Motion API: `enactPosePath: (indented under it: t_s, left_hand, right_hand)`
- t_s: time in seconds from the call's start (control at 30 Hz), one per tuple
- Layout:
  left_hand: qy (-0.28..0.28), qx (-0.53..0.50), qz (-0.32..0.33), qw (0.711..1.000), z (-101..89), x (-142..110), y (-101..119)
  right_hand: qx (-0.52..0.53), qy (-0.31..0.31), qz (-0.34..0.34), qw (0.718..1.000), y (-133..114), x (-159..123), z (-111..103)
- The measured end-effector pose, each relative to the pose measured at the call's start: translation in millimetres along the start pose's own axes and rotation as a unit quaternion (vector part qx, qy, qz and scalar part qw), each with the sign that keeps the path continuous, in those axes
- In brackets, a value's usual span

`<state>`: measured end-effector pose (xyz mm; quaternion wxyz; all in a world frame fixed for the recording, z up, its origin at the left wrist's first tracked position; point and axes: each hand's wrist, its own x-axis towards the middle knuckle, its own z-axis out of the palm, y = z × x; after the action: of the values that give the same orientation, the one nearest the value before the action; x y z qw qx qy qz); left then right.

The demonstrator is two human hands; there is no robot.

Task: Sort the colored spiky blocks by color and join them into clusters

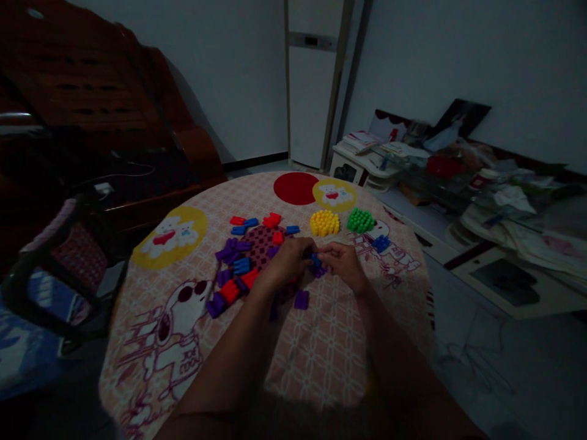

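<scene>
My left hand (293, 260) and my right hand (343, 260) meet over the middle of the table. Their fingers are closed on a small blue plastic piece (315, 260) between them. Just below it shows a purple piece (320, 272); whether it is joined to the blue one I cannot tell. A loose purple block (301, 299) lies nearer to me. Left of my hands spreads a heap of purple, red and blue blocks (242, 266). Beyond my fingers stand a yellow knobbly cluster (324, 223) and a green cluster (360, 220), with a blue cluster (380, 244) to the right.
A patterned cloth (316, 348) covers the round table. At left are a chair (68, 269) and a wooden bench (101, 122). A white cabinet (310, 98) stands behind, and a cluttered low unit (440, 201) runs along the right wall.
</scene>
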<state>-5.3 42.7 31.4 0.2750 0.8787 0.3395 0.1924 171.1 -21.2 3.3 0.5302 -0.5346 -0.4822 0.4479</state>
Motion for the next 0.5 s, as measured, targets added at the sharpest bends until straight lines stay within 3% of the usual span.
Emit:
enactPosePath:
  t_s: [0.13, 0.27, 0.37, 0.5]
  left_hand:
    - [0.018, -0.004, 0.007, 1.0, 10.7, 1.4, 5.1]
    - [0.018, -0.03, 0.006, 0.999, 9.5, 0.9, 6.2]
    - [0.032, -0.027, -0.012, 0.999, -0.6, 0.0, 1.3]
    - [0.064, 0.01, -0.054, 0.996, -23.1, -5.6, -13.9]
  right_hand:
    - [-0.003, -0.019, 0.02, 1.0, 1.1, 0.6, -5.5]
    - [-0.028, -0.021, 0.026, 0.999, 4.9, 3.1, -13.9]
    - [-0.058, 0.07, 0.021, 0.996, 7.5, 6.7, -33.1]
    - [-0.099, 0.27, -0.004, 0.958, 10.7, 8.9, -76.3]
